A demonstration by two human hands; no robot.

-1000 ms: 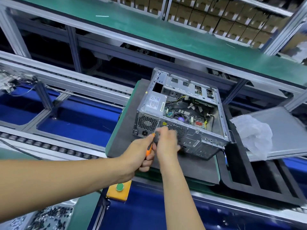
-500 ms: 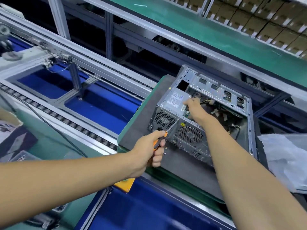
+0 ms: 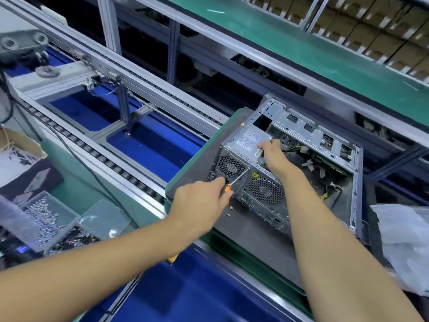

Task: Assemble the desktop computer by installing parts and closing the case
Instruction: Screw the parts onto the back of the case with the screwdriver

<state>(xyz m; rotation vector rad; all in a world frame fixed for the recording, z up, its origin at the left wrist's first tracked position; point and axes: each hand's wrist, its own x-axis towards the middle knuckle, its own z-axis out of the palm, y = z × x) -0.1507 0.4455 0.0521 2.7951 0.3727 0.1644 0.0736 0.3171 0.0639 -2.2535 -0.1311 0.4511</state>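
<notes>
**Right hand up on the power supply, driver lined on the rear panel**

Since the earlier frame our right hand point(image 3: 270, 153) has left the driver and gone up and over the case point(image 3: 290, 173), where it now rests on the inner edge of the power supply point(image 3: 248, 139). Its fingers are curled over that edge, though we cannot tell how firmly they grip. Our left hand point(image 3: 204, 201) holds the orange-handled screwdriver point(image 3: 236, 178) closed in the fist.

The case lies on its side on a grey mat point(image 3: 243, 231) on the worktop, open face up, rear panel with its two fan grilles toward us. It sits ahead and slightly right of both hands.

The relation that matters: the driver's shaft runs up and to the right from the left hand, its tip at the rear panel between the two grilles, near the top edge of the supply. The left hand is the nearer one to that panel; the right steadies from above. We judge a rear screw is being driven next. Two small screws point(image 3: 229, 211) lie loose on the mat just beside the left hand.
</notes>
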